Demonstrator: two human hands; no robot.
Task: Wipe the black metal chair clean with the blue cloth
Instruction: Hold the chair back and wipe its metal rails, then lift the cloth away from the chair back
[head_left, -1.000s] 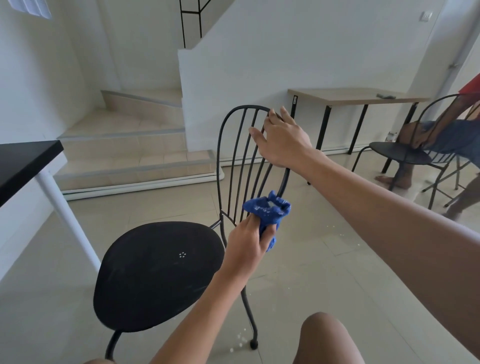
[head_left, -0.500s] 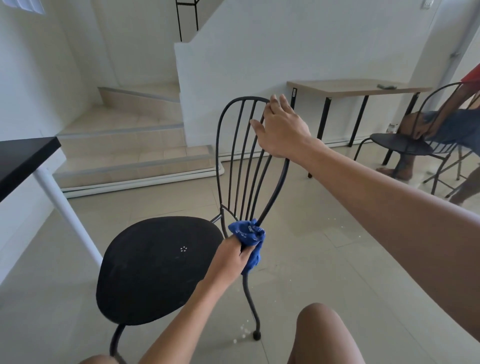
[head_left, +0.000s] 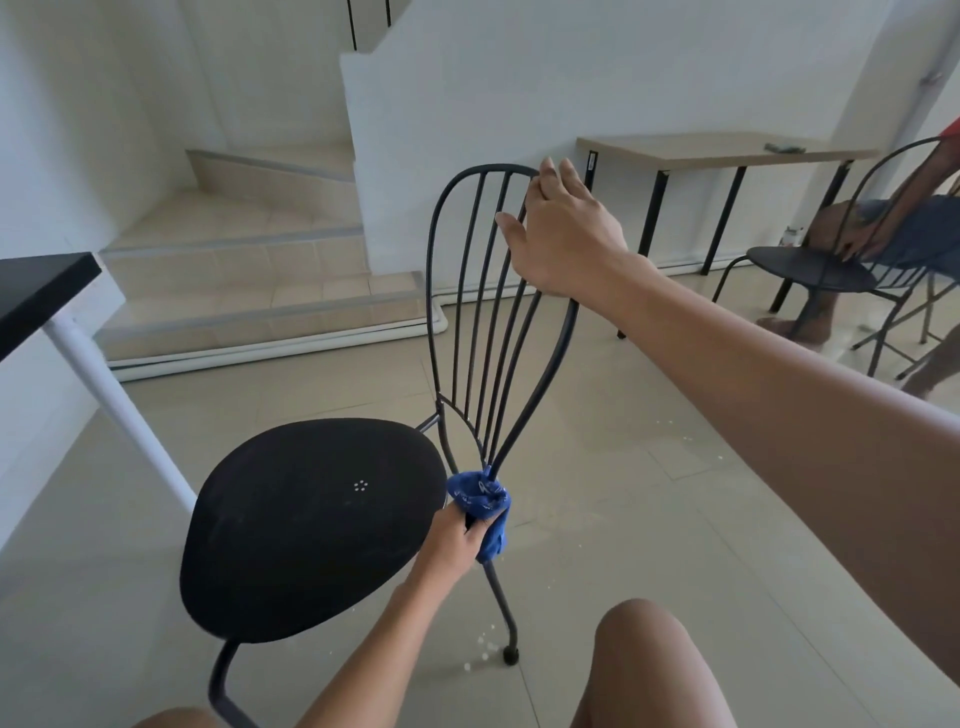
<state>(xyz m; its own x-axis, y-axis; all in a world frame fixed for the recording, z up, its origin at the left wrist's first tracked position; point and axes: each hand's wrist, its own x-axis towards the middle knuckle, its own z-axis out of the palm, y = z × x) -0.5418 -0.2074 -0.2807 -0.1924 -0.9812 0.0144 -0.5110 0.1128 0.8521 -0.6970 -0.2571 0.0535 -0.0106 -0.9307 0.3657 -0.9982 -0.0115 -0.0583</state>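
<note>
The black metal chair (head_left: 311, 525) stands on the tiled floor before me, its round seat to the left and its thin-rod backrest (head_left: 485, 291) upright in the middle. My left hand (head_left: 451, 540) grips the bunched blue cloth (head_left: 480, 501), which is wrapped around the point where the back rods meet, just above the rear leg. My right hand (head_left: 563, 239) holds the top right curve of the backrest frame, fingers curled over it.
A black-topped table with a white leg (head_left: 119, 400) stands at the left. Tiled steps (head_left: 249, 270) rise behind the chair. At the right, a wooden table (head_left: 722, 150) and a second black chair (head_left: 810, 267) with a seated person. My bare knee (head_left: 649, 670) is below.
My left hand has slid the blue cloth down the back rods, from mid-height to their base by the seat. My right hand has stayed on the top of the backrest.
</note>
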